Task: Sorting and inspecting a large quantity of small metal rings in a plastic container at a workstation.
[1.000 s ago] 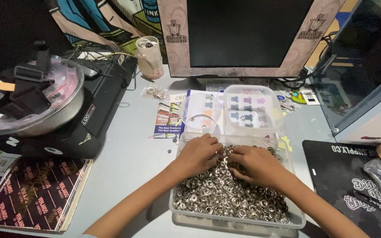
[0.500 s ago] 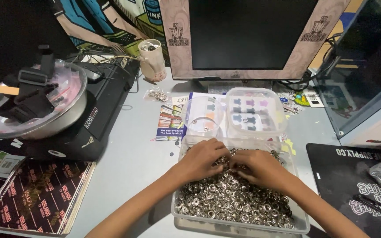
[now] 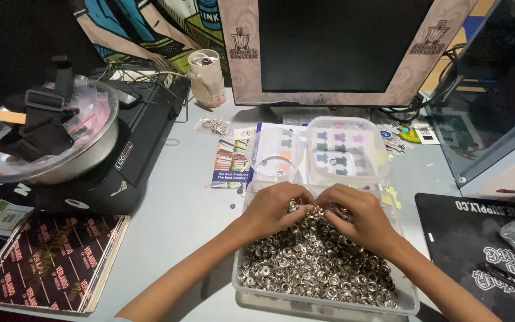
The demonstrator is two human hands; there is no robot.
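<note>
Metal rings [image 3: 311, 262], lower centre, heaped in clear bin [image 3: 409, 298]. My left hand [image 3: 272, 209] and right hand [image 3: 356, 217] curled, fingertips pinching rings. Small, hard, slippery, probably; pick singly by rim.

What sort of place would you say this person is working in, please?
Probably a small craft or merchandise workshop desk: both hands, left and right, dig in a tray of metal rings, beside a press-like machine and a monitor.

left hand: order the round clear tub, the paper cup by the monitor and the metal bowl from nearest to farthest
From the left hand:
1. Round clear tub, just beyond it.
2. Paper cup, farther back by the monitor.
3. Metal bowl, far left on the black machine.
</note>
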